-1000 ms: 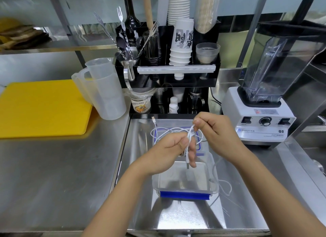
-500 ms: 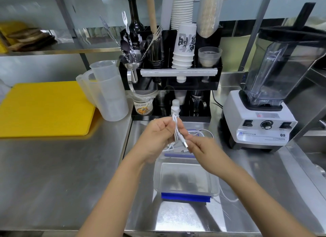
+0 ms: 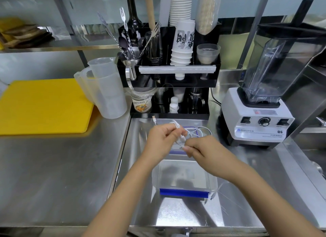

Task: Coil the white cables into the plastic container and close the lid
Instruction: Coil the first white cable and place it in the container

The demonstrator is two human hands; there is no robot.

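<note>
So it's all on a big steel counter (image 3: 53,175); yellow cutting board (image 3: 42,106) off to the left, white blender (image 3: 261,116) on the right, black organizer rack (image 3: 169,78) full of cups and forks at the back, clear measuring jugs (image 3: 105,90) beside the board; the clear plastic container (image 3: 183,176) sits open in the middle near the front edge, blue clip facing the camera, nothing inside it that I can see; its lid (image 3: 192,131) looks like it's lying flat just behind, mostly hidden by the hands; left hand (image 3: 162,141) is curled closed around a bunch of the white cables (image 3: 190,131), loops spilling out over the lid; right hand (image 3: 204,150) is pinched tight on one cable end, thumb and finger closed right by the plug; both hands hover above the container's back edge; another cable end trails on the counter by the container's front right corner.
</note>
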